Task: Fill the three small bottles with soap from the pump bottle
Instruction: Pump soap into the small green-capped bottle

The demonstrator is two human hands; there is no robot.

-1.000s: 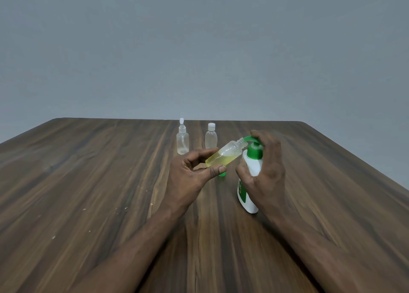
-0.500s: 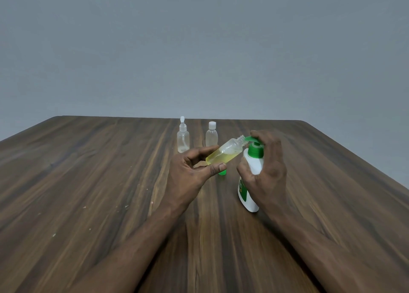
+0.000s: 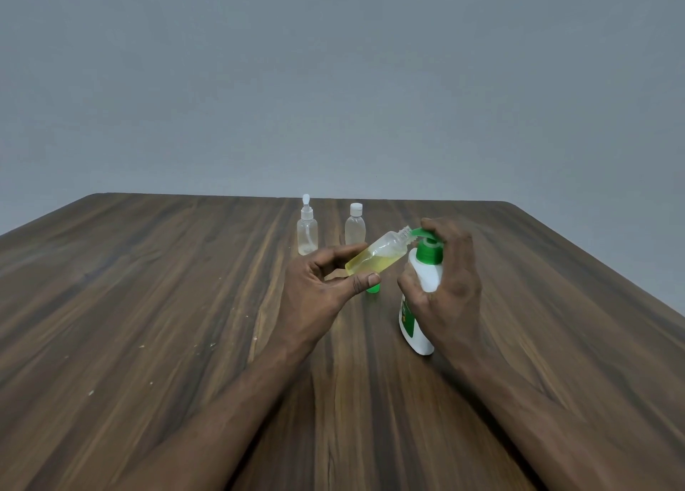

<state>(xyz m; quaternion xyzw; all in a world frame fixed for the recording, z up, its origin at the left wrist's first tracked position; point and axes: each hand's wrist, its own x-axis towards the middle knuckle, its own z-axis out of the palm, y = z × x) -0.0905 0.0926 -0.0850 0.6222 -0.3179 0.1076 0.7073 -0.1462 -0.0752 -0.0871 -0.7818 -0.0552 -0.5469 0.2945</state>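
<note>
The left hand's (image 3: pixel 315 290) grip pinches one tilted small bottle (image 3: pixel 376 257), part yellow, mouth at the pump bottle's (image 3: pixel 422 290) green spout; the right hand (image 3: pixel 444 287) clasps that pump bottle. Two capped small bottles (image 3: pixel 307 231) (image 3: pixel 355 225) stand near the worktop's (image 3: pixel 148 305) far edge. One green cap (image 3: pixel 373 288) lies below the held bottle.

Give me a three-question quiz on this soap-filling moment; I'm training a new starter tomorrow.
1. True or false: the tilted small bottle in the left hand is empty.
2. Which hand works the pump bottle? A left, B right.
3. How many capped small bottles stand at the back?

Key: 1 false, it holds yellow soap. 2 B, the right hand. 3 two: the spray-top bottle and the screw-cap bottle.
</note>
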